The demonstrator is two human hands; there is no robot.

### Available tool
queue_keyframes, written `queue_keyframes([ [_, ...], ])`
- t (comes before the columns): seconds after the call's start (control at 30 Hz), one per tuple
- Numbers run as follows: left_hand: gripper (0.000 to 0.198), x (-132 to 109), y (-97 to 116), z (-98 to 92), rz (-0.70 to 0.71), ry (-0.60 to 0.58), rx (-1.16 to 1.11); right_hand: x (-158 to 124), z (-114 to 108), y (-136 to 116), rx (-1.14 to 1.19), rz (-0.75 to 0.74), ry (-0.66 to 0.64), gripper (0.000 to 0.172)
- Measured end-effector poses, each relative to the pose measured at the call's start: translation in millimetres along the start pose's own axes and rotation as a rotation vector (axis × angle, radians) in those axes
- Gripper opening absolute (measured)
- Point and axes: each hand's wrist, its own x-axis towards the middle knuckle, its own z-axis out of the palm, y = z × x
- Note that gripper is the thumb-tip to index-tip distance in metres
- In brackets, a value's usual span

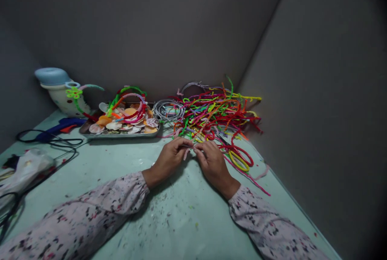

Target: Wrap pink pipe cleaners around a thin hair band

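Close together over the table [181, 227], my two hands meet at the fingertips. A short piece of pale pink pipe cleaner [186, 154] sticks down from the pinched fingers of my left hand [169, 157]. The fingers of my right hand [213, 165] are pinched at the same spot, on what looks like the other end of it; the fingers partly hide the piece. Right behind the hands spreads a tangled heap of bright pipe cleaners [211, 111]. Scissors with red and yellow handles [240, 161] lie just right of my right hand.
A metal tray [121, 135] holds seashells [113, 125] and pipe-cleaner hoops [142, 109]. Beside it lies coiled grey wire [169, 110]. At left are a blue-lidded container [65, 94], a blue tool [54, 131], a black cable [65, 159] and a plastic bag [27, 169]. Grey walls enclose the table.
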Motion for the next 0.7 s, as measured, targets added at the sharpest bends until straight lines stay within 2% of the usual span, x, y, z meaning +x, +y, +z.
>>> queue_keyframes([
  [0.43,0.017,1.5,-4.5,-0.8,-0.028,0.008,-0.012,-0.8,0.2,1.1,-0.007,0.013,-0.004,0.013],
  [0.7,0.014,1.3,-4.8,-3.3,0.041,0.021,0.061,-0.2,-0.6,-0.4,-0.004,0.018,-0.002,0.013],
])
